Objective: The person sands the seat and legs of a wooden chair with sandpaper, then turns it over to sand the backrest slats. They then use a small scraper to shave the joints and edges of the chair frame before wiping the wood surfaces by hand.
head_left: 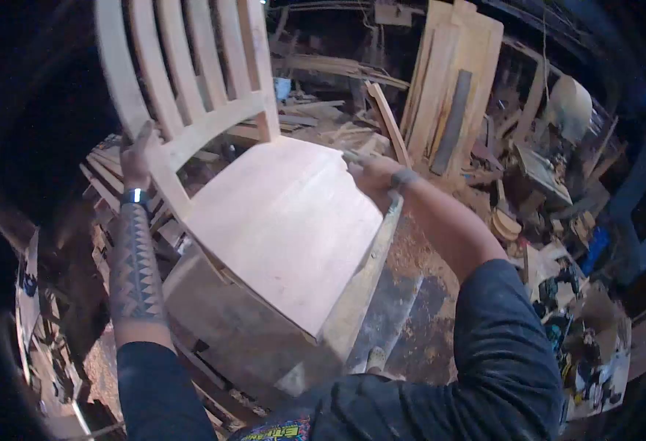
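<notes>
An unfinished pale wooden chair (279, 213) stands tilted in front of me, its slatted back (183, 66) at the upper left and its bare seat panel facing me. My left hand (138, 156) grips the chair's back post where it meets the seat. My right hand (370, 173) holds the far right edge of the seat, fingers curled over the rim. A front leg of the chair (363, 283) runs down toward my torso.
Stacked planks and boards (451, 81) lean at the back right. Timber offcuts (323, 117) lie behind the chair. Sawdust covers the floor (418, 257). Tools and clutter (580, 331) crowd the right side; wooden slats (110, 169) pile at the left.
</notes>
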